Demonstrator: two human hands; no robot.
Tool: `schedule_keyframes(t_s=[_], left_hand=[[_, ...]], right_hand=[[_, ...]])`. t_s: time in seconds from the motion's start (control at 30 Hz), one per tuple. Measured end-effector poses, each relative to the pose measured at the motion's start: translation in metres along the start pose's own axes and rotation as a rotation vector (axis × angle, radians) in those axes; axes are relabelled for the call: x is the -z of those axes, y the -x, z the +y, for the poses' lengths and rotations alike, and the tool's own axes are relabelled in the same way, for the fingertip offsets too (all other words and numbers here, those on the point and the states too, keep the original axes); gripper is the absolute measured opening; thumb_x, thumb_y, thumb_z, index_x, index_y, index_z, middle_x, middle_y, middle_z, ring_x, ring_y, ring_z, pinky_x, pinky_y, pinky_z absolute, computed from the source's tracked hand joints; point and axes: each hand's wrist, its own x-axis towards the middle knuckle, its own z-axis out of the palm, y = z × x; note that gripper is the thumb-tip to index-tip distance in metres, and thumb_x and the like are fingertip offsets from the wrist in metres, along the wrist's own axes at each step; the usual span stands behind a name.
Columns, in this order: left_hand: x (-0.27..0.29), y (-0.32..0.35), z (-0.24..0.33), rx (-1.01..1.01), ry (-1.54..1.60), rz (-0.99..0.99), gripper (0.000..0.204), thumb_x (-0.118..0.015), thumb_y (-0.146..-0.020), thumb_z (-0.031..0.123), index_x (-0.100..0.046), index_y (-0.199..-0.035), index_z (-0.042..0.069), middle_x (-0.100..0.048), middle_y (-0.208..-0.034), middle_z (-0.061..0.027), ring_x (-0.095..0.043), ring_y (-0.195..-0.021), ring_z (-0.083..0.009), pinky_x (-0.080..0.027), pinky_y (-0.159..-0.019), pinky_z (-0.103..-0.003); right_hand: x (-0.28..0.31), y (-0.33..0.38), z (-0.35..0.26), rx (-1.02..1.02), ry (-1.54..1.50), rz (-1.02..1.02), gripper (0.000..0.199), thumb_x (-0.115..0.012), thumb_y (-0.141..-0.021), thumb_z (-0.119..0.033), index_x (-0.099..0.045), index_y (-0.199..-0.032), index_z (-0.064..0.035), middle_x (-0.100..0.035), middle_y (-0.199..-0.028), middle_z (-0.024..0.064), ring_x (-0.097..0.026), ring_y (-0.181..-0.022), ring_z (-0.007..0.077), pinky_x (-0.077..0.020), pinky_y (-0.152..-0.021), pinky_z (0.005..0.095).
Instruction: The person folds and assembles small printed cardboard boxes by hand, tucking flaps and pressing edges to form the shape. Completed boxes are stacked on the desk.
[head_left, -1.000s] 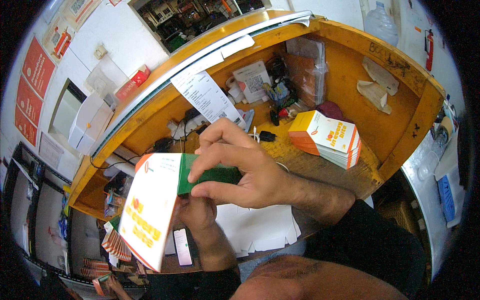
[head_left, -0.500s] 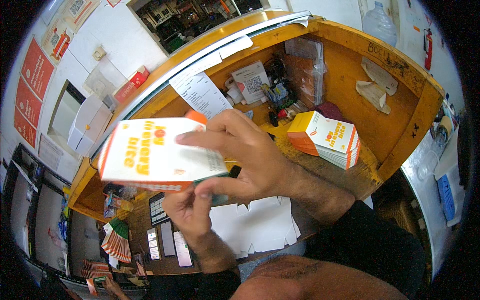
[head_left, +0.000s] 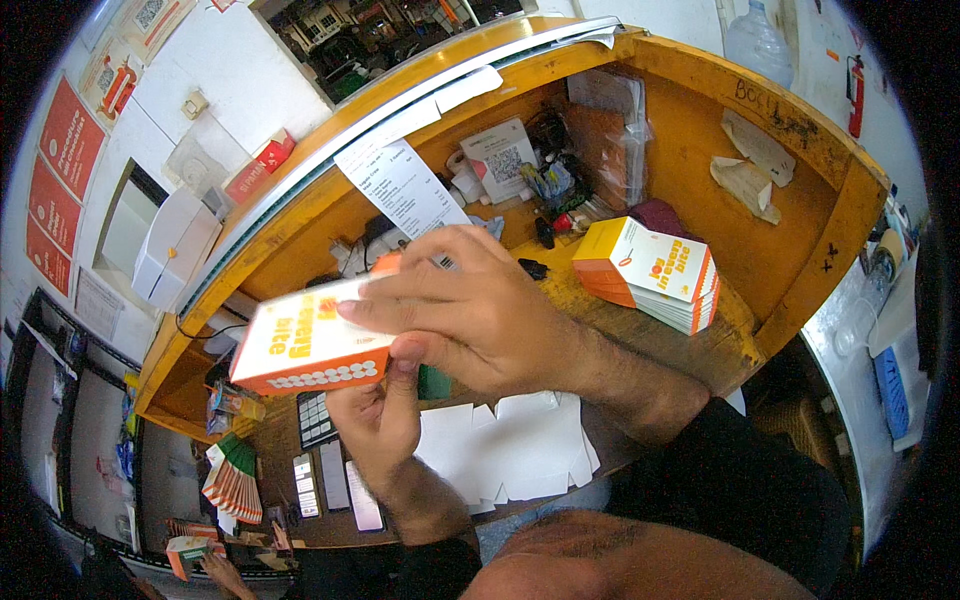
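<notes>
A white and orange cardboard carton (head_left: 272, 345) with yellow and orange lettering is held between my hands, tilted, one orange side with a row of white dots facing me. My left hand (head_left: 385, 425) grips it from beneath at its near right corner. My right hand (head_left: 480, 310) lies over its right end, fingers on the white panel and thumb near the left thumb. Part of that end is hidden by my fingers. Below the hands, flat white card blanks (head_left: 510, 450) with notched edges lie on the wooden desk. A stack of folded cartons (head_left: 655, 270) rests to the right.
Phones (head_left: 365, 497) and a keypad device (head_left: 315, 418) lie left on the desk, beside fanned green and orange cartons (head_left: 235, 480). A paper receipt (head_left: 405, 190) hangs from the counter's yellow shelf. At the lower left another person's hand (head_left: 225, 572) holds a carton (head_left: 185, 555).
The carton has turned in my hands and dropped slightly, so its dotted orange side now shows more. The other person's carton at the lower left has shifted too.
</notes>
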Motion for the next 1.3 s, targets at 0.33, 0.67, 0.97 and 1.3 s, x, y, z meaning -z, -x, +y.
schedule_keyframes(t_s=[0.33,0.67,0.97,1.3], left_hand=[[0.003,0.001,-0.062,-0.335,-0.887,0.028,0.047,-0.075,-0.099,0.022,-0.067,-0.143,0.009,-0.066,-0.148,-0.013,-0.053,-0.15,-0.0327,-0.04,-0.121,-0.055],[-0.035,-0.028,0.006,-0.325,-1.009,-0.034,0.031,-0.079,-0.09,0.007,-0.077,-0.121,0.011,-0.075,-0.131,-0.0027,-0.066,-0.13,-0.0225,-0.041,-0.109,-0.048],[-0.027,-0.038,-0.004,-0.29,-0.999,-0.053,0.051,-0.073,-0.096,0.001,-0.07,-0.145,0.013,-0.072,-0.145,-0.0084,-0.065,-0.138,-0.0255,-0.041,-0.116,-0.047],[-0.036,-0.029,0.0,-0.194,0.155,0.104,0.063,-0.076,-0.104,0.012,-0.049,-0.158,-0.004,-0.061,-0.152,-0.0232,-0.061,-0.14,-0.0319,-0.042,-0.123,-0.045]], right_hand=[[0.009,0.008,0.021,-0.483,-1.019,-0.029,0.114,-0.045,-0.104,-0.083,-0.009,-0.178,-0.0042,-0.031,-0.174,0.0308,-0.029,-0.165,0.0381,-0.0256,-0.134,0.0499],[0.023,0.001,0.024,-0.524,-0.89,0.024,0.065,-0.061,-0.11,-0.057,-0.051,-0.152,-0.0081,-0.052,-0.149,0.0155,-0.053,-0.142,0.0269,-0.0436,-0.121,0.0444],[0.022,0.002,0.018,-0.457,-0.633,0.007,0.014,-0.067,-0.109,-0.01,-0.06,-0.118,-0.0042,-0.057,-0.115,0.0034,-0.058,-0.112,0.0125,-0.0518,-0.099,0.0308],[0.004,0.003,0.004,-0.397,-0.464,0.009,0.042,-0.065,-0.102,0.001,-0.049,-0.141,-0.0004,-0.071,-0.127,0.019,-0.075,-0.126,0.0317,-0.0579,-0.111,0.0456]])
